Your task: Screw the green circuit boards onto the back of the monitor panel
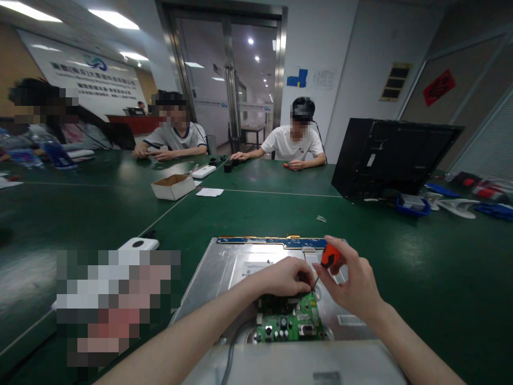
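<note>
A red-and-black screwdriver [329, 255] is held by its handle in my right hand [356, 278]. Its thin shaft slants down to the upper right corner of a green circuit board [280, 322]. My left hand [285, 275] reaches over the top of the board, fingers curled together close to the screwdriver's tip; what they pinch, if anything, is hidden. The board lies on the silvery metal back of a flat display panel [212, 278]. A narrow blue circuit strip [256, 242] runs along the panel's far edge, joined by a flat ribbon cable [310, 256].
A black monitor [385, 155] stands at the right, near a blue tray [412, 206]. Ahead left are an open white box [173, 187] and paper [210, 192]. A white device [140, 244] lies left of the panel. Several people sit across the green table [256, 208].
</note>
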Demonstrator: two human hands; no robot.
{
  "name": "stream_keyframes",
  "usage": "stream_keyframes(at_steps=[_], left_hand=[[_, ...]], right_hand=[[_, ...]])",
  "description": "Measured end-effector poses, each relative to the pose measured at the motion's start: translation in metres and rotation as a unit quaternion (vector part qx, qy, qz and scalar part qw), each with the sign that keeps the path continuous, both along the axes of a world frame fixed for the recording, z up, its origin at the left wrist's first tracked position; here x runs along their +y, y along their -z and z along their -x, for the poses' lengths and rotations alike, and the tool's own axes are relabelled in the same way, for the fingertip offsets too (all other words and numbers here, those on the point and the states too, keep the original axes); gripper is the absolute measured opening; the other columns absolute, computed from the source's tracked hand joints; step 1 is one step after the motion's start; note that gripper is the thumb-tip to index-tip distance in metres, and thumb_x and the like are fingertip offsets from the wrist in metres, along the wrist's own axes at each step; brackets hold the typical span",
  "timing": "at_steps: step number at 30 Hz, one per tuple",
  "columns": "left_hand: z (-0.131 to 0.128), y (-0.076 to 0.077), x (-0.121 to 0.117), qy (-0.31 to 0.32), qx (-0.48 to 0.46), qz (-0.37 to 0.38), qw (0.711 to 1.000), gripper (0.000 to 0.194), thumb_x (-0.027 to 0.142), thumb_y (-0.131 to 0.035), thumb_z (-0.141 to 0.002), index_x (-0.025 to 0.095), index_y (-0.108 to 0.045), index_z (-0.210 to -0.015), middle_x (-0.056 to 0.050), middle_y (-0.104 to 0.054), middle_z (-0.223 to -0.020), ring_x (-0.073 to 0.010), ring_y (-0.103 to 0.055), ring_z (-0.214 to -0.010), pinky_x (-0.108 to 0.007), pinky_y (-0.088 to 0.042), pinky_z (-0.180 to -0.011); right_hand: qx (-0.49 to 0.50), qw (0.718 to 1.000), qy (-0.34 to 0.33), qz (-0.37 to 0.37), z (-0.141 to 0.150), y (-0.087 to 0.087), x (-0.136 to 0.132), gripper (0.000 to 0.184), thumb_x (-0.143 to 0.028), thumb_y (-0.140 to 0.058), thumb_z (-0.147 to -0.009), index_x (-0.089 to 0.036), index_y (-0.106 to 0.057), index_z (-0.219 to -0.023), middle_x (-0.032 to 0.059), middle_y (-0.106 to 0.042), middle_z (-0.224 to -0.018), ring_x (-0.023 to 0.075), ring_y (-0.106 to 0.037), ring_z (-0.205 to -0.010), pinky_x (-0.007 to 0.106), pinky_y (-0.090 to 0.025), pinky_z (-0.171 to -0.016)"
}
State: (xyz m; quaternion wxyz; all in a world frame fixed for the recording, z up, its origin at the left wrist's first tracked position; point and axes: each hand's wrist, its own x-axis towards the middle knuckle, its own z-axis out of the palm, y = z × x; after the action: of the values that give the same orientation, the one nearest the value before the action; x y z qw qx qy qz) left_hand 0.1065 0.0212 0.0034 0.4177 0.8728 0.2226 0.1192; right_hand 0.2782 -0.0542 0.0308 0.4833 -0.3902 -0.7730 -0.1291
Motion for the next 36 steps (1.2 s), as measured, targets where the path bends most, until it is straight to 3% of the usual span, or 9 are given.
stream_keyframes(at_steps=[9,12,14,17,20,27,36], left_hand=[[-0.0004,0.0019,-0.0001,0.0,0.003,-0.009,1.0,0.012,0.007,-0.066,-0.081,0.014,-0.072,-0.087,0.0,-0.07,-0.079,-0.0164,-0.064,-0.075,-0.025,-0.048,-0.069],[-0.0002,0.0028,-0.0004,0.004,0.006,-0.015,1.0,0.001,0.015,-0.068,-0.088,0.014,-0.069,-0.088,0.0,-0.068,-0.081,-0.0166,-0.065,-0.077,-0.03,-0.052,-0.072],[-0.0001,0.003,-0.0004,0.006,0.007,-0.016,1.0,0.006,0.019,-0.069,-0.09,0.013,-0.068,-0.089,0.0,-0.068,-0.081,-0.0166,-0.065,-0.076,-0.032,-0.053,-0.073],[0.0001,0.0024,-0.0001,0.007,0.005,-0.013,1.0,0.003,0.012,-0.069,-0.086,0.013,-0.069,-0.089,0.0,-0.069,-0.081,-0.0167,-0.066,-0.076,-0.03,-0.052,-0.072],[0.0003,0.0014,0.0004,0.007,0.001,-0.004,1.0,0.014,0.004,-0.066,-0.08,0.014,-0.072,-0.089,-0.001,-0.071,-0.082,-0.0168,-0.066,-0.077,-0.025,-0.05,-0.071],[-0.0003,0.0009,0.0003,-0.006,-0.001,-0.005,1.0,0.013,0.008,-0.066,-0.077,0.016,-0.073,-0.085,0.0,-0.071,-0.079,-0.0171,-0.064,-0.075,-0.024,-0.047,-0.069],[-0.0001,-0.0009,0.0001,0.0,-0.002,0.0,1.0,0.013,0.006,-0.066,-0.076,0.015,-0.073,-0.084,0.0,-0.069,-0.076,-0.0156,-0.062,-0.073,-0.022,-0.046,-0.067]], right_hand=[[-0.006,1.0,-0.019,0.016,0.0002,-0.0041,-0.0047,0.052,-0.016,-0.051,-0.091,-0.02,-0.039,-0.142,-0.0023,-0.064,-0.072,0.013,-0.058,-0.049,0.023,-0.048,-0.045],[-0.002,1.0,-0.027,0.015,0.0004,-0.0056,-0.005,0.053,-0.015,-0.049,-0.09,-0.019,-0.039,-0.142,-0.0026,-0.064,-0.071,0.0131,-0.059,-0.048,0.024,-0.048,-0.044],[-0.002,1.0,-0.025,0.01,0.0006,-0.006,-0.0045,0.053,-0.015,-0.049,-0.09,-0.02,-0.039,-0.142,-0.0033,-0.063,-0.07,0.0129,-0.058,-0.047,0.023,-0.048,-0.043],[-0.001,1.0,-0.017,0.006,0.0008,-0.005,-0.0035,0.053,-0.015,-0.051,-0.09,-0.02,-0.04,-0.141,-0.0042,-0.063,-0.068,0.0126,-0.058,-0.047,0.023,-0.048,-0.043],[-0.002,1.0,-0.006,0.0,0.0003,-0.0026,-0.0021,0.053,-0.015,-0.054,-0.09,-0.021,-0.039,-0.141,-0.0045,-0.063,-0.069,0.0124,-0.058,-0.046,0.023,-0.047,-0.043],[-0.015,1.0,-0.008,-0.01,-0.0011,-0.0011,-0.0007,0.049,-0.02,-0.057,-0.092,-0.023,-0.042,-0.138,-0.005,-0.063,-0.069,0.0119,-0.057,-0.047,0.022,-0.045,-0.043],[-0.007,1.0,-0.02,0.009,0.0,-0.0043,-0.004,0.052,-0.014,-0.051,-0.091,-0.021,-0.04,-0.141,-0.002,-0.067,-0.076,0.0115,-0.059,-0.049,0.023,-0.05,-0.045]])
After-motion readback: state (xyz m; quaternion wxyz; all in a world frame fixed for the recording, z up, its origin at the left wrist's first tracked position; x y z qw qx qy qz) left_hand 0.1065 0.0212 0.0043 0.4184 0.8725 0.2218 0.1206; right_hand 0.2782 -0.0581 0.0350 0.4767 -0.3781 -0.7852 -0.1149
